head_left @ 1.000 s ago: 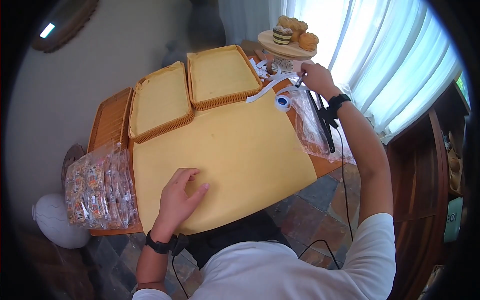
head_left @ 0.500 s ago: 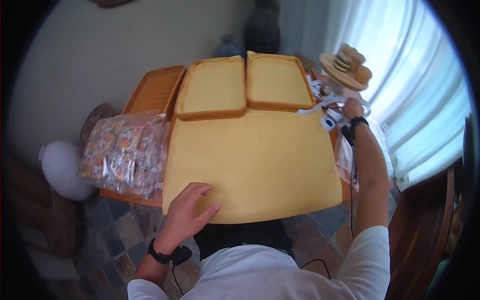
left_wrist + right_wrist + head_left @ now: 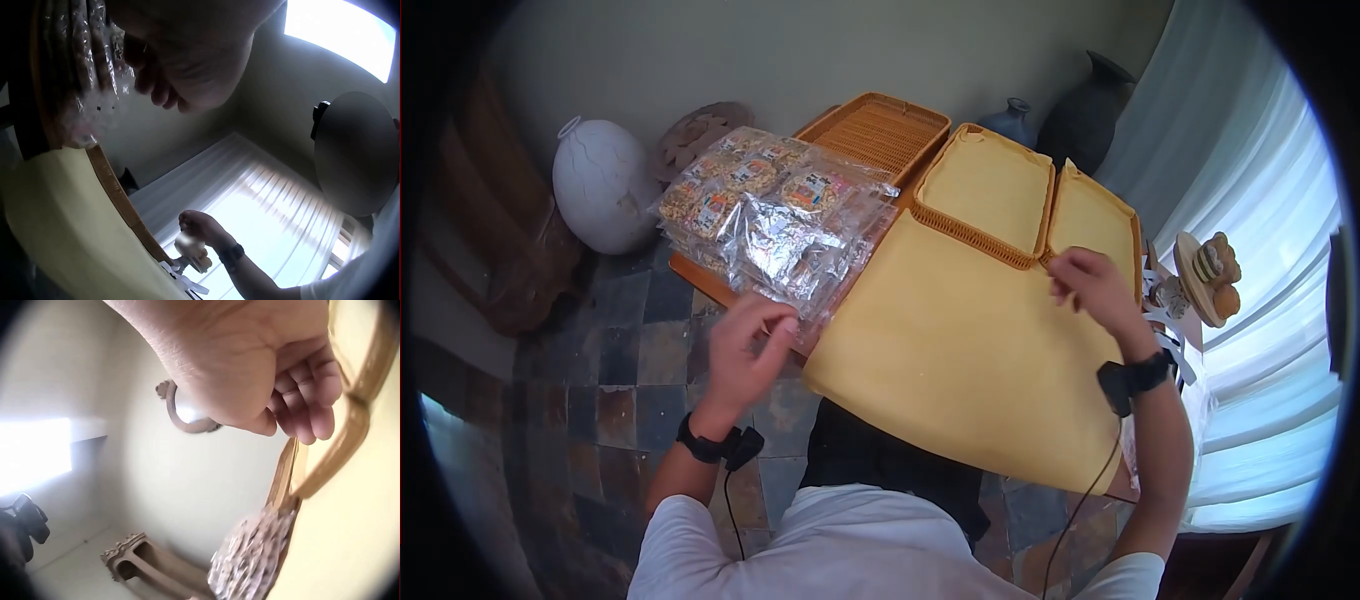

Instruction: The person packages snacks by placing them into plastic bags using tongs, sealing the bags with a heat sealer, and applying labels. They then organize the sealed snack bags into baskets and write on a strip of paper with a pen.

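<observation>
My left hand [image 3: 745,355], fingers loosely bent and nothing visible in them, is at the near edge of the stacked clear bags [image 3: 750,200] of small packets; whether it touches them I cannot tell. In the left wrist view the fingers hang beside the bags [image 3: 81,62]. Over the yellow sheet [image 3: 960,350], close to the lined wicker trays, my right hand [image 3: 1100,295] is loosely curled and empty. The right wrist view has those relaxed fingers [image 3: 303,394] in front of the tray rims [image 3: 337,450].
Two wicker trays with yellow lining [image 3: 985,190] and an unlined one [image 3: 880,130] line the far side. Pastries [image 3: 1218,262] on a round wooden stand and white ribbon [image 3: 1180,350] are at the right. A white vase [image 3: 605,185] stands left; dark vases [image 3: 1085,110] stand behind.
The head view has turned left. My right hand has left the ribbon and a small dark item it held, and come over the sheet. My left hand has moved to the bags.
</observation>
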A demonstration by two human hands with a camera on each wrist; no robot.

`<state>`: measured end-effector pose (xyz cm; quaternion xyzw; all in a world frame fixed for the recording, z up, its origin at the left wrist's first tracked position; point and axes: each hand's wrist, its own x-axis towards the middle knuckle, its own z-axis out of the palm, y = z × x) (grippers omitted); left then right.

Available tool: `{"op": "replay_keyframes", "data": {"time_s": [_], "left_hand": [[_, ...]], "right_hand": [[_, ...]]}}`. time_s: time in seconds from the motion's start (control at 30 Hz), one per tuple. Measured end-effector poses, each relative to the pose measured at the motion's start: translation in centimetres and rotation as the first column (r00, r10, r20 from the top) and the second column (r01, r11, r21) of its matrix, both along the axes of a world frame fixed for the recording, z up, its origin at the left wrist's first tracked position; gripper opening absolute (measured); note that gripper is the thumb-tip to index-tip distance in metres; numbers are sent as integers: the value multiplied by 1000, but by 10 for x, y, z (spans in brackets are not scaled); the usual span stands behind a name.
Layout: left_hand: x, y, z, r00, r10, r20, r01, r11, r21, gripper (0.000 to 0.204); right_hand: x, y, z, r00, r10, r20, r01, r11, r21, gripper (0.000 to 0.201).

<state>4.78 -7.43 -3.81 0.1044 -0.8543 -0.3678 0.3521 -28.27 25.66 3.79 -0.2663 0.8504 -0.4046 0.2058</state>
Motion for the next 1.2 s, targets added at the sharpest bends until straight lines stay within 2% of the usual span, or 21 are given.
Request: {"op": "replay_keyframes", "data": {"time_s": [0.07,0.1,0.2,0.23,0.27,0.3,0.33,0.4,0.43,0.5,0.63,0.7,0.73,0.8,0.87,0.93,0.97,1.03,1.1,1.17,1.2], "left_hand": [[-4,-42,8,976,143,-165,-166,977,-137,13],[-6,-67,14,962,205,-178,-232,962,-143,16],[-17,-148,38,931,341,-127,-362,905,-225,28],[-23,-176,40,928,347,-134,-370,900,-231,28],[-30,-204,39,925,372,-79,-377,869,-320,33],[-37,-227,38,916,401,-24,-375,833,-407,39],[-46,-244,37,914,404,-30,-380,828,-412,39],[-65,-270,36,877,414,243,-347,896,-277,51],[-73,-281,38,879,412,239,-345,897,-278,51],[-89,-300,40,804,411,430,-289,902,-320,59],[-108,-310,42,792,378,479,-281,923,-263,61],[-111,-309,49,744,280,607,-296,952,-76,63],[-114,-313,45,744,276,609,-292,953,-76,63],[-117,-316,40,788,342,512,-283,940,-192,66],[-119,-311,39,789,380,482,-276,921,-275,66],[-119,-307,40,793,417,444,-266,893,-363,66],[-121,-304,41,779,392,489,-262,912,-315,67],[-124,-301,46,765,366,530,-251,927,-278,68],[-122,-295,49,795,247,554,-225,968,-109,68],[-121,-293,53,799,210,563,-207,976,-70,68],[-120,-291,54,803,177,569,-201,979,-20,69]], "right_hand": [[23,-69,-19,976,139,170,-122,987,-107,23],[28,-101,-32,948,211,237,-182,974,-137,26],[40,-183,-55,913,266,310,-200,953,-228,29],[41,-204,-59,867,274,417,-155,942,-298,28],[42,-220,-62,805,289,518,-101,927,-360,27],[44,-231,-65,805,299,513,-109,924,-367,27],[45,-240,-67,791,275,547,-71,929,-364,25],[44,-251,-71,778,249,576,-29,931,-363,24],[45,-255,-74,787,247,566,-19,926,-378,23],[47,-258,-77,796,240,556,1,918,-397,22],[56,-262,-70,850,162,501,60,916,-398,19],[58,-262,-68,861,143,489,79,911,-405,19],[59,-262,-69,871,139,471,93,895,-436,21],[66,-261,-67,879,132,458,112,877,-467,22],[77,-261,-62,861,90,501,237,800,-551,31],[77,-262,-60,821,102,562,268,800,-536,37],[76,-262,-58,777,108,619,299,802,-516,43],[69,-268,-63,775,116,621,289,809,-512,45],[62,-277,-72,772,120,624,282,814,-507,48],[63,-286,-75,856,56,514,220,860,-460,49],[67,-287,-72,856,51,515,230,854,-466,49]]}}
